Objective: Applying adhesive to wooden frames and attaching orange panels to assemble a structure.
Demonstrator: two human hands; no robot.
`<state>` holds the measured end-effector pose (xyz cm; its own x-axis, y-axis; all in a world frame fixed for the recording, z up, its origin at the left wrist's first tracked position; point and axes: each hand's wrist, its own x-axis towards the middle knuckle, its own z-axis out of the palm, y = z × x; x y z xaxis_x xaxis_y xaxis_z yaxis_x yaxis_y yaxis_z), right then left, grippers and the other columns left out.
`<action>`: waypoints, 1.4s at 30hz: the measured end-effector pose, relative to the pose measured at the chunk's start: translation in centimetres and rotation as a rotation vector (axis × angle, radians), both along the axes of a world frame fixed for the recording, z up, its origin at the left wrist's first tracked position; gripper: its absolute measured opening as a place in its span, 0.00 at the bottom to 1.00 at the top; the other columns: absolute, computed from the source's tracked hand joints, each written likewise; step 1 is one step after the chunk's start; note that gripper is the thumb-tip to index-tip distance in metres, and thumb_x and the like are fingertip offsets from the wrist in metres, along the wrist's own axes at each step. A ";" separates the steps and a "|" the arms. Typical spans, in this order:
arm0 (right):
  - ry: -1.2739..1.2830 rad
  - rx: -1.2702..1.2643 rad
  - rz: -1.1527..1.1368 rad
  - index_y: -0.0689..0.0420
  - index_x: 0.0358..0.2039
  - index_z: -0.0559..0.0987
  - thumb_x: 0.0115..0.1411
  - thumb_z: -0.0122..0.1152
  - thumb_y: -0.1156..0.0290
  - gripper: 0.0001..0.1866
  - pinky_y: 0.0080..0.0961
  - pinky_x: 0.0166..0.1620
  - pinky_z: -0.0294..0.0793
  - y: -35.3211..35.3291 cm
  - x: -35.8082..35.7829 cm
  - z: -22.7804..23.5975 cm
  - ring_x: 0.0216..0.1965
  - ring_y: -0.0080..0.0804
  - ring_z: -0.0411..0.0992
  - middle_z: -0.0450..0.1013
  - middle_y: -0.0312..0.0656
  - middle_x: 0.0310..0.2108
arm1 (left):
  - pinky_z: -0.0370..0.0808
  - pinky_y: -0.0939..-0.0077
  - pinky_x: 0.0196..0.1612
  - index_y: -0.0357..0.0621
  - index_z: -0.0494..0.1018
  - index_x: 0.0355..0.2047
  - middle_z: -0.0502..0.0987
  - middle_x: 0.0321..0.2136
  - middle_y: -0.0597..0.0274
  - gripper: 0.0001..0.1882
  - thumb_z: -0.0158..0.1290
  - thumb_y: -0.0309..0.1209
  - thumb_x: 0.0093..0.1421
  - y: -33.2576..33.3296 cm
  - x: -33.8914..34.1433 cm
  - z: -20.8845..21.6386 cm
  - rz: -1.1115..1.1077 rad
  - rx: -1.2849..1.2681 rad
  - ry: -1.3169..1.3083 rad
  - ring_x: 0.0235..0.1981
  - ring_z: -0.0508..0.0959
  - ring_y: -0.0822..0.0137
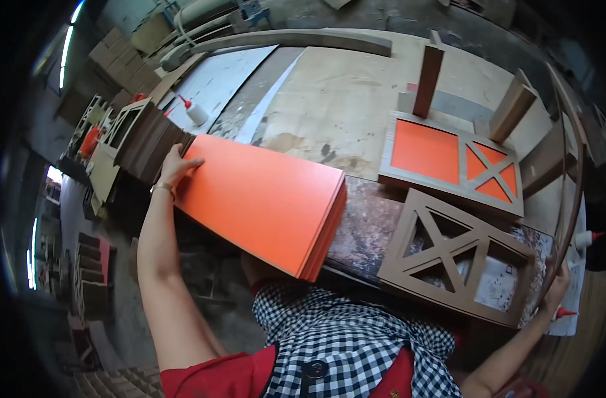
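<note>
A stack of orange rectangular panels (263, 199) lies at the near edge of the workbench in front of me. My left hand (175, 167) grips its left end, thumb on the top panel and fingers around the edge. At the far right, my right hand (557, 286) is closed around the lower end of a thin brown board (577, 192), seen nearly edge-on. Left of that hand is a brown frame with crossed bars (439, 255). Beyond the frame, a pale frame (461, 132) with orange panels behind its openings lies flat.
Wooden blocks (427, 81) stand behind the pale frame. A white glue bottle with a red tip (195, 113) stands at the left; another bottle (587, 237) is at the right. Brown frames are stacked (150, 142) left of my left hand. A long wooden bar (303, 40) runs along the back.
</note>
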<state>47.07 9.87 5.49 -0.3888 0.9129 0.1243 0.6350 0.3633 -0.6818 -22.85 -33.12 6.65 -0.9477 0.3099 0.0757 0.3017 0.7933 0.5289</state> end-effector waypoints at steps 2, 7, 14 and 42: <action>0.072 0.006 0.037 0.62 0.52 0.68 0.58 0.50 0.75 0.20 0.16 0.46 0.65 0.2 -1.3 -0.9 0.44 0.25 0.69 0.69 0.44 0.48 | 0.66 0.70 0.50 0.32 0.63 0.49 0.68 0.46 0.45 0.37 0.65 0.34 0.40 -1.7 -0.5 0.2 0.055 0.027 0.063 0.47 0.69 0.55; 0.209 0.055 0.013 0.62 0.53 0.66 0.59 0.49 0.76 0.21 0.16 0.47 0.65 -0.7 -1.3 -1.7 0.45 0.25 0.68 0.69 0.43 0.49 | 0.71 0.83 0.33 0.38 0.69 0.39 0.73 0.28 0.59 0.23 0.63 0.31 0.43 -4.0 0.2 4.8 -0.277 0.421 -0.514 0.29 0.74 0.68; 0.281 0.165 -0.117 0.62 0.54 0.65 0.57 0.49 0.79 0.22 0.17 0.49 0.65 -2.4 0.0 -1.4 0.46 0.25 0.68 0.69 0.43 0.49 | 0.70 0.82 0.34 0.36 0.69 0.40 0.73 0.29 0.57 0.22 0.61 0.30 0.44 -19.5 -17.5 1.7 -0.348 0.502 -0.552 0.29 0.73 0.68; 0.451 0.220 -0.369 0.63 0.50 0.70 0.50 0.52 0.85 0.23 0.14 0.42 0.66 -5.7 5.0 -3.6 0.36 0.23 0.69 0.73 0.40 0.41 | 0.70 0.77 0.36 0.29 0.66 0.41 0.71 0.34 0.49 0.19 0.51 0.25 0.48 38.6 19.2 -6.0 -0.578 0.671 -0.581 0.32 0.72 0.64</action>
<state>52.05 4.13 1.91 0.0823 0.9115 0.4029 0.4124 0.3370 -0.8464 -3.66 5.44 0.64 -0.6148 0.7884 -0.0193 0.0998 0.1020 0.9898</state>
